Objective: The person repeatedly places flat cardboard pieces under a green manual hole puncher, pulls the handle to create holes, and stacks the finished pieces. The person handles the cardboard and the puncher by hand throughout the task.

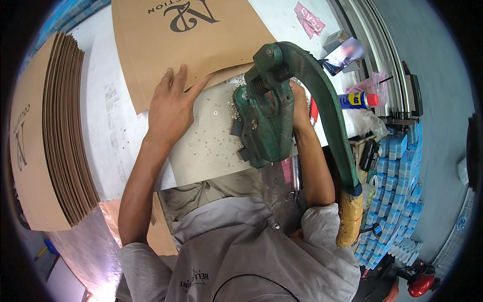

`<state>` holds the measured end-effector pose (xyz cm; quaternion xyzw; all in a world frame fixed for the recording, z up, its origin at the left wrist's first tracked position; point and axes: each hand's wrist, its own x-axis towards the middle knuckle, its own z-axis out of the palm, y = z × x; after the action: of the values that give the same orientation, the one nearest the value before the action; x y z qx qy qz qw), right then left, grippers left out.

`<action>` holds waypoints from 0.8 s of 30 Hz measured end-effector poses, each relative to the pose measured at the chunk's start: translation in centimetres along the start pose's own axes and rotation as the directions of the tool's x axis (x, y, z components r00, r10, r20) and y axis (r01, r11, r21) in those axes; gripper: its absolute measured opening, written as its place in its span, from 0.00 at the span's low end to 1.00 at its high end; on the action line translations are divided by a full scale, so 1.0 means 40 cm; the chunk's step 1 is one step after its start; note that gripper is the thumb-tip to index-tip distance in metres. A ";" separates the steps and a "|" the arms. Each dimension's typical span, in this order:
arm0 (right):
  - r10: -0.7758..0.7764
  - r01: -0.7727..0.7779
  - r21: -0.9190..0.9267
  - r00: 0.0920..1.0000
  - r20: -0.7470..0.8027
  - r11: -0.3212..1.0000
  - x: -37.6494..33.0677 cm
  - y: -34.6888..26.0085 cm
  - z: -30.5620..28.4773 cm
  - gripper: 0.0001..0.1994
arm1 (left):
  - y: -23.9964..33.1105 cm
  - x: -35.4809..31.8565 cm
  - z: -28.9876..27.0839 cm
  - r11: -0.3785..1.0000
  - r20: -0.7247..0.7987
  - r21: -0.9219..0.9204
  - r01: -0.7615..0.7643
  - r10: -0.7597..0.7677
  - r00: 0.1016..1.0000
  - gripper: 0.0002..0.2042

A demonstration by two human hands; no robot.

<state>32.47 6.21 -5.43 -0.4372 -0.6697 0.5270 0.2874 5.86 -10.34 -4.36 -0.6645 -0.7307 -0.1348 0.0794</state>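
Brown card sheet, flat on table, dark print, long axis running away from the person. Left hand flat on it, fingers spread. Right hand behind green press, fingers hidden.

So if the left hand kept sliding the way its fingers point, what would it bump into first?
The left hand lies flat on the brown card sheet, fingers pointing up the table. Going straight on, it would only slide further over that sheet; nothing stands in its way as far as the picture shows.
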 end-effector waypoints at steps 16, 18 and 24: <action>-0.012 -0.022 0.130 0.966 0.258 0.991 0.010 -0.049 -0.006 0.18 | -0.047 0.010 -0.013 0.990 -0.047 -0.135 -0.029 0.023 0.999 0.23; 0.212 -0.253 0.293 0.963 0.166 0.922 0.019 -0.091 -0.014 0.17 | -0.005 0.024 -0.010 0.979 -0.088 -0.204 -0.002 -0.016 0.996 0.21; 0.261 -0.313 0.489 0.950 0.174 0.814 0.017 -0.046 0.002 0.14 | 0.141 0.089 -0.014 0.898 -0.056 -0.435 0.061 -0.095 0.994 0.17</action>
<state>31.55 6.67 -3.74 -0.4147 -0.4456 0.7436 0.2766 11.05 -6.67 -2.24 -0.6302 -0.7050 -0.3217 -0.0478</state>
